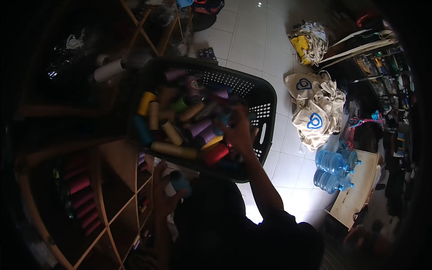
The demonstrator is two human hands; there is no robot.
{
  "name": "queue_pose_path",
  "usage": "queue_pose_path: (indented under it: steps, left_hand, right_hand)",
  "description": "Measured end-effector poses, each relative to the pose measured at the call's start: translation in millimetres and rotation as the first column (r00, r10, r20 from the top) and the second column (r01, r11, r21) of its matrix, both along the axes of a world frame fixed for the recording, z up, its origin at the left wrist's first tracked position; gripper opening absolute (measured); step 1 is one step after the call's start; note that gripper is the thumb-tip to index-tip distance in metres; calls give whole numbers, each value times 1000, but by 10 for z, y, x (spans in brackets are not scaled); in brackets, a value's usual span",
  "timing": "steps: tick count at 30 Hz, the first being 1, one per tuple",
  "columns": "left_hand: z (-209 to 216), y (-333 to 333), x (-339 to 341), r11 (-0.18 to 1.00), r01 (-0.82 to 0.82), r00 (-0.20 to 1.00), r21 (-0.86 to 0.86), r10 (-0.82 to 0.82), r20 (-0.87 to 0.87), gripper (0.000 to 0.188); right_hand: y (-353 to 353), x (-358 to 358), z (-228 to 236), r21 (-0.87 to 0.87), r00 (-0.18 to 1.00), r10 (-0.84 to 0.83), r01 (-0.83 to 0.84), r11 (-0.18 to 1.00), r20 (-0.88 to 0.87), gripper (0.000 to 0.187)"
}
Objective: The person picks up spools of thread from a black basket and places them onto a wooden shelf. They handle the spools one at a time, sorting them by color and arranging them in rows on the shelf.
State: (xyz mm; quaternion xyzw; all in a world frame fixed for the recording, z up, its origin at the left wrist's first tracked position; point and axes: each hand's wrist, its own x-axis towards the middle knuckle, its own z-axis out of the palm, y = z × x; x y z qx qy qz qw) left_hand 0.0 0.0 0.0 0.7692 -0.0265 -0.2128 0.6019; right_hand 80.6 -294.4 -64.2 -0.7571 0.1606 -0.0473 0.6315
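A dark perforated plastic basket holds many thread spools in purple, tan, yellow, red, green and teal. My right hand reaches into its right side, slightly blurred, with the fingers closed around a teal thread spool. Under the fingers lie a purple spool and a red spool. Below the basket's near left corner, my left hand is in shadow beside the shelf. Its thumb and fingers curl about a blue-teal thread spool.
At my left stands a wooden shelf with diagonal dividers, with magenta spools in one compartment. White floor tiles run ahead. To the right are cream cloth bags, large blue water bottles and a low wooden table.
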Motion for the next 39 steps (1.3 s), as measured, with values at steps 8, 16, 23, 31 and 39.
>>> queue_pose_path:
  steps: [8, 16, 23, 31, 39]
  left_hand:
    - [-56, -445, 98, 931, 361, 932, 54, -357, -70, 49]
    - [-482, -8, -318, 976, -72, 968, -207, 18, -249, 56]
    - [-627, 668, -565, 965, -230, 943, 123, 252, -218, 49]
    - [-270, 560, -637, 865, -466, 828, 183, 500, -253, 50]
    - [-324, 540, -684, 851, -497, 832, 169, 523, -186, 49]
  right_hand:
    - [534, -577, 283, 327, 835, 536, -474, 818, -129, 50]
    - [-842, -115, -964, -771, 950, 308, -236, 592, -55, 48]
    - [-1288, 110, -1375, -642, 742, 333, -670, 372, -582, 66]
    - [-1548, 339, -1177, -586, 861, 261, -493, 644, -437, 64]
    - [-1580, 340, -1793, -625, 881, 354, -472, 622, -314, 63]
